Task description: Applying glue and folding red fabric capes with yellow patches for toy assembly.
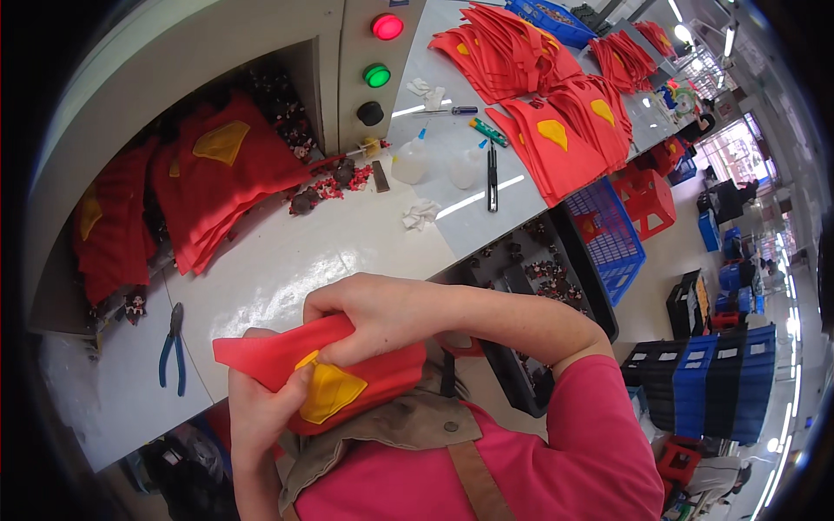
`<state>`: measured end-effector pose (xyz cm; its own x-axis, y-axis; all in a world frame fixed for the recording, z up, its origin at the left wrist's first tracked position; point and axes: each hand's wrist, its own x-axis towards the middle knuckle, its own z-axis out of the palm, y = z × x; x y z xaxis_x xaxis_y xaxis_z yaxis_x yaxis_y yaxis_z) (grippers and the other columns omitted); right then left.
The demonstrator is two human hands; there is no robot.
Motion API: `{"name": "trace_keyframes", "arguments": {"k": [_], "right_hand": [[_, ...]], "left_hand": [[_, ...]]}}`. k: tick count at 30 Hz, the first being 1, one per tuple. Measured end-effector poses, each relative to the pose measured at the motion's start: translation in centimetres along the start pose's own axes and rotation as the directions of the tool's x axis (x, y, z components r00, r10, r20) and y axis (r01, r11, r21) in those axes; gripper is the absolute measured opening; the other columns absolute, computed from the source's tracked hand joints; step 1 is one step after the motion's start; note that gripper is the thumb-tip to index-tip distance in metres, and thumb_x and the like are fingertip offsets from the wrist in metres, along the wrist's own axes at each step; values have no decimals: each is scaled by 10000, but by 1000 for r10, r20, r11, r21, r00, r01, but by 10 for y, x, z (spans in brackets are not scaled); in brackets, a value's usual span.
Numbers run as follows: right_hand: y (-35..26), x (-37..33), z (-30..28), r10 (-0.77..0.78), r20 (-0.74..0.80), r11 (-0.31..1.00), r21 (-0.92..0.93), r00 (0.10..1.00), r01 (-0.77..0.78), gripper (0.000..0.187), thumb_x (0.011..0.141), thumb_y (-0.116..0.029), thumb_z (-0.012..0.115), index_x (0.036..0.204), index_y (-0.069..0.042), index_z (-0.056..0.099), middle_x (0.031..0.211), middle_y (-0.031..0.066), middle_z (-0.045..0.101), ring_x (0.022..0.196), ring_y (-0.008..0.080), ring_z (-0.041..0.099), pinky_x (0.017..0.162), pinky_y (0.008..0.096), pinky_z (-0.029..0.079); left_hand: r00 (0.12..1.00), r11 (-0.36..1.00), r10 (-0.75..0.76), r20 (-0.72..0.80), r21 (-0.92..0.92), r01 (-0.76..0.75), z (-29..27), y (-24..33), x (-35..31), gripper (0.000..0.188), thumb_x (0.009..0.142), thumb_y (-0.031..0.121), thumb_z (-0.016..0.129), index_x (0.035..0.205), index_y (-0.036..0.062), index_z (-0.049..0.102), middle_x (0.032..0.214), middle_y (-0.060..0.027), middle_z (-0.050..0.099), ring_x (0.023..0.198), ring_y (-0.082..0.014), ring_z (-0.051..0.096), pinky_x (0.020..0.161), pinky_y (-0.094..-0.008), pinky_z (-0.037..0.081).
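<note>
Both my hands hold a red fabric piece (271, 352) with a yellow shield-shaped patch (334, 395), close in front of my body at the table's near edge. My left hand (268, 406) is closed on its left side, the thumb lying on top by the patch. From above, my right hand (365, 317) pinches the fabric at the patch's upper edge, its fingertips partly hidden. The two thumbs nearly meet there. Nearest on the table (252, 304), to the left, lie blue-handled pliers (176, 352).
A machine housing (365, 52) with lit red and green buttons holds stacked red pieces (226, 191). More red stacks (556, 130) lie at the back right. Squeeze bottles (408, 165), a screwdriver (460, 110) and crumpled tissue (420, 214) lie between. A black tray (517, 391) stands right, below table height.
</note>
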<state>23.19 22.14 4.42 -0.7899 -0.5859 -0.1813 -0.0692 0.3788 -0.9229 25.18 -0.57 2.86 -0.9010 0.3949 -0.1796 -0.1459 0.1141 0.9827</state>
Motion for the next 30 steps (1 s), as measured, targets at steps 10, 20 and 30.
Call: {"name": "trace_keyframes", "arguments": {"k": [10, 20, 30], "right_hand": [[-5, -6, -4, -36, -40, 996, -81, 999, 33, 319, 774, -248, 704, 950, 1, 611, 836, 125, 644, 776, 194, 617, 708, 315, 490], [-4, -3, 6, 129, 38, 985, 109, 991, -132, 236, 810, -123, 713, 952, 9, 578, 858, 4, 595, 810, 52, 533, 730, 213, 453], [-4, -3, 5, 170, 41, 978, 114, 985, -174, 247, 818, -127, 720, 963, 10, 575, 880, -1, 596, 826, 50, 534, 752, 206, 455]], "left_hand": [[997, 992, 54, 48, 116, -60, -1, 6, 0, 346, 784, 76, 735, 1072, -11, 565, 992, -71, 606, 921, -148, 605, 819, -282, 492], [998, 1000, 8, 62, 10, -9, -1, 3, -3, 308, 780, 58, 705, 1053, -29, 591, 947, -57, 628, 871, -111, 605, 768, -272, 503], [997, 999, 5, 81, 34, -8, -2, 2, -2, 309, 771, 70, 721, 1032, -6, 575, 942, -41, 607, 869, -101, 584, 771, -263, 490]]}}
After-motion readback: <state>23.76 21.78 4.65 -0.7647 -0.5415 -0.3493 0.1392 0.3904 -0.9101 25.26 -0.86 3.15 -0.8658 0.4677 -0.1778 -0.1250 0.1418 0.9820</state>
